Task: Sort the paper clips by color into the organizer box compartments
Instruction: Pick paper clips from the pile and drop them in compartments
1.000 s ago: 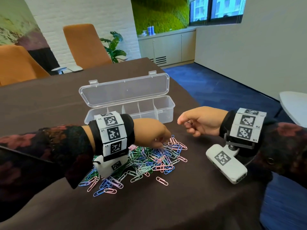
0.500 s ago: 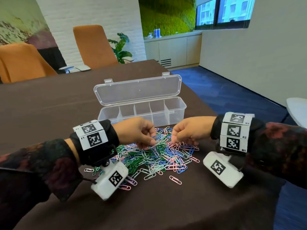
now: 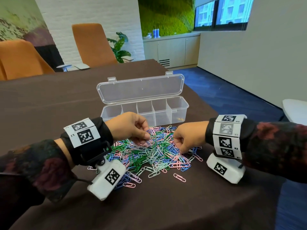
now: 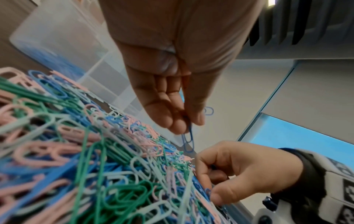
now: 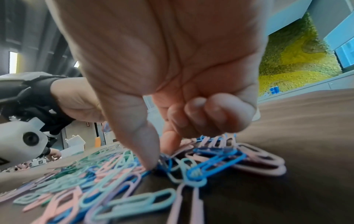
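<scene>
A heap of pink, green, blue and pale mint paper clips [image 3: 149, 156] lies on the dark table in front of a clear organizer box [image 3: 186, 107] with its lid open and several compartments. My left hand [image 3: 147, 136] hovers just above the heap and pinches a blue paper clip [image 4: 188, 141] between thumb and fingers; the clip hangs down. My right hand [image 3: 179, 147] is at the heap's right edge with its fingers curled. Its thumb [image 5: 149, 159] and forefinger close on a blue clip [image 5: 164, 160] lying in the pile.
The brown table [image 3: 49, 105] stretches left and back; its right edge [image 3: 221, 113] drops to blue carpet. A few loose clips [image 3: 179, 177] lie in front of the heap. Orange chairs [image 3: 93, 45] stand behind the table.
My left hand has lifted out of the heap with a blue clip pinched. My right hand has moved left and down from beside the heap onto its right edge.
</scene>
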Demonstrator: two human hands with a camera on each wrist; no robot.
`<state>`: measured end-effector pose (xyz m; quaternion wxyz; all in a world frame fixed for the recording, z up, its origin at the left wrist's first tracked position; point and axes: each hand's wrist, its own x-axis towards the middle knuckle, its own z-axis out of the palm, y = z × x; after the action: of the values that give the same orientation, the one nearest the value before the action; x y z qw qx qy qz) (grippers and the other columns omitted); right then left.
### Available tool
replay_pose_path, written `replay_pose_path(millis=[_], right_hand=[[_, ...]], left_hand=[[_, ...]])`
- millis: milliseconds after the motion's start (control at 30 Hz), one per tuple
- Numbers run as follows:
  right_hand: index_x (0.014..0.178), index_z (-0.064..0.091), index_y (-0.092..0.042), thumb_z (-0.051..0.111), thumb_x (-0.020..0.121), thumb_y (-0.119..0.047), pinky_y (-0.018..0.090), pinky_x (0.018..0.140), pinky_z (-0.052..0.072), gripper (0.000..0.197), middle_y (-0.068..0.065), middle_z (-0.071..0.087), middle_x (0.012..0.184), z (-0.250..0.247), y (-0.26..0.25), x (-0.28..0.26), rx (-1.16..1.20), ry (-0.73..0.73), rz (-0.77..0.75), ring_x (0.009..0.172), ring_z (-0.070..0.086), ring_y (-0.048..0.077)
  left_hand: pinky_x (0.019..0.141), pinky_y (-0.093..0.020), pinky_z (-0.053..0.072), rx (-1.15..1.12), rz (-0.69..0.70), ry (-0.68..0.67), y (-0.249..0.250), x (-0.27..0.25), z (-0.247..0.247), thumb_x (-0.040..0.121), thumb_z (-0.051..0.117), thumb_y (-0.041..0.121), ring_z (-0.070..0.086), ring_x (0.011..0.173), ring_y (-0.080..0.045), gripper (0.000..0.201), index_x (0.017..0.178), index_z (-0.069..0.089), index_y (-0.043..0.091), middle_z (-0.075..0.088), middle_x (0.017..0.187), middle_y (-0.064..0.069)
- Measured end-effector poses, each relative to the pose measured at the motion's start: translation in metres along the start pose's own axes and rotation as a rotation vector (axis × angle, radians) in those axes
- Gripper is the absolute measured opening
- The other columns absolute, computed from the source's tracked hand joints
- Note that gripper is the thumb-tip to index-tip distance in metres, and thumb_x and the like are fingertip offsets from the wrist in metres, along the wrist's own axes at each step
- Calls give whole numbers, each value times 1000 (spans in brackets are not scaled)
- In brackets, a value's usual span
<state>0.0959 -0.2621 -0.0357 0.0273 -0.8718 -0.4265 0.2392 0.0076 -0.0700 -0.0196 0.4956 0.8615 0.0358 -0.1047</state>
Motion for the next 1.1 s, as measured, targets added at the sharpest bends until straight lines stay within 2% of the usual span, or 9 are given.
replay_pose_path(millis=[133, 300, 467, 600, 667, 767, 867, 967, 1100], right_hand=[[69, 51, -18, 60, 87, -14, 28, 56, 42, 20, 0, 50, 66, -4, 8, -1, 271, 23, 9, 60, 47, 17], [68, 41, -9, 41, 84, -8, 21, 42, 38, 16, 3, 40, 58, -8, 22, -1, 1397, -42, -5, 48, 35, 12], [75, 46, -8, 41, 71, -7, 22, 42, 44, 7, 7, 46, 61, -6, 30, -2, 1740, 14, -27, 48, 41, 15], [73, 48, -9, 48, 62, -11, 19, 40, 32, 11, 2, 40, 55, -3, 36, -9, 1471, 27, -6, 46, 34, 12], [71, 48, -10, 53, 58, -9, 18, 39, 27, 14, -2, 37, 50, -3, 40, -14, 1145, 46, 1, 42, 32, 9], [73, 54, -17, 65, 75, -9, 16, 45, 33, 15, -11, 47, 46, -6, 44, -20, 476, 43, -30, 44, 39, 3], [76, 53, -25, 69, 82, -11, 12, 52, 35, 22, -19, 53, 48, -10, 43, -21, 153, 15, -71, 47, 46, -4], [74, 48, -27, 73, 80, -18, 14, 52, 33, 28, -11, 51, 62, -6, 37, -18, 0, 42, -63, 57, 45, 1], [81, 47, -23, 71, 82, -30, 16, 57, 33, 24, -11, 47, 74, -1, 35, -11, -103, 120, -21, 72, 47, 10]], left_hand=[[54, -22, 55, -94, -3, 25, 2, -2, -1, 82, 60, -12, 63, 52, -15, 19, 73, 54, 4, 66, 65, -10], [52, -21, 55, -501, -46, 39, 0, 0, 4, 85, 47, -17, 64, 53, -14, 22, 75, 53, 2, 68, 69, -10], [57, -22, 57, -787, -101, 21, -1, 6, 14, 88, 39, -16, 65, 56, -13, 28, 78, 55, 3, 71, 81, -14], [55, -23, 56, -840, -131, -41, 8, 12, 28, 84, 33, -14, 64, 56, -15, 28, 81, 54, 4, 69, 77, -15], [53, -23, 55, -834, -145, -115, 14, 14, 36, 73, 38, -12, 62, 54, -16, 23, 79, 53, 5, 65, 72, -13], [53, -22, 53, -679, -143, -252, 21, 18, 48, 65, 50, -7, 59, 54, -15, 18, 77, 54, 6, 62, 68, -9], [48, -19, 46, -355, -113, -224, 27, 28, 58, 72, 55, 0, 51, 49, -10, 10, 76, 54, 9, 56, 59, -3], [49, -19, 38, 94, -23, -170, 36, 40, 60, 88, 53, 0, 42, 50, -8, 14, 80, 55, 11, 48, 60, 1], [48, -11, 30, 772, 162, -211, 51, 47, 55, 85, 67, 18, 41, 45, 0, 6, 85, 61, 16, 43, 55, 9]])
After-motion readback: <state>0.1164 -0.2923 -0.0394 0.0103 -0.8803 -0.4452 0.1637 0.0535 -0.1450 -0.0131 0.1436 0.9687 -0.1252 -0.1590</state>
